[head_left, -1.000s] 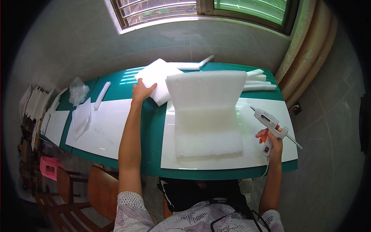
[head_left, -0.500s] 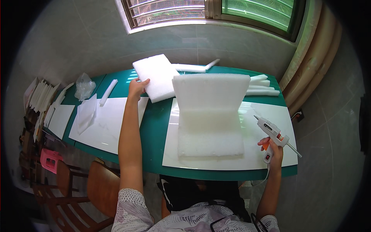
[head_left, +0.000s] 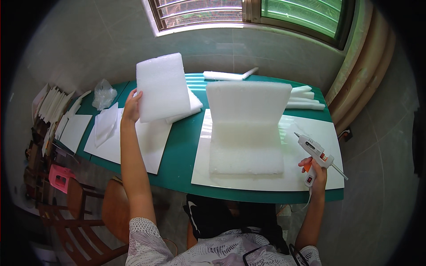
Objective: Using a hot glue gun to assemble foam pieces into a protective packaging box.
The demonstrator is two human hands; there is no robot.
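My left hand [head_left: 132,105] grips a white foam board [head_left: 162,86] by its left edge and holds it up, tilted, over the left part of the table. Partly behind it, a second white foam piece [head_left: 191,106] shows near the right corner of a white panel. In front of me two foam boards meet at an angle: one lies flat [head_left: 246,148], and the other [head_left: 248,99] rises from its far side. To the right, my right hand [head_left: 317,174] is wrapped round the handle of a white glue gun [head_left: 313,147], its nozzle pointing up and left, a glue stick out the back.
Under the foam lies a white panel [head_left: 310,177] on the green table [head_left: 177,153]. Foam strips [head_left: 306,105] lie at the far right, others [head_left: 222,76] along the back. A clear plastic bag [head_left: 104,94] sits far left. Wooden chairs [head_left: 116,208] and a pink stool [head_left: 61,178] stand left.
My left hand has moved left with the foam board, which now stands more upright. The second foam piece has come into sight behind it. My right hand keeps the glue gun in nearly the same place.
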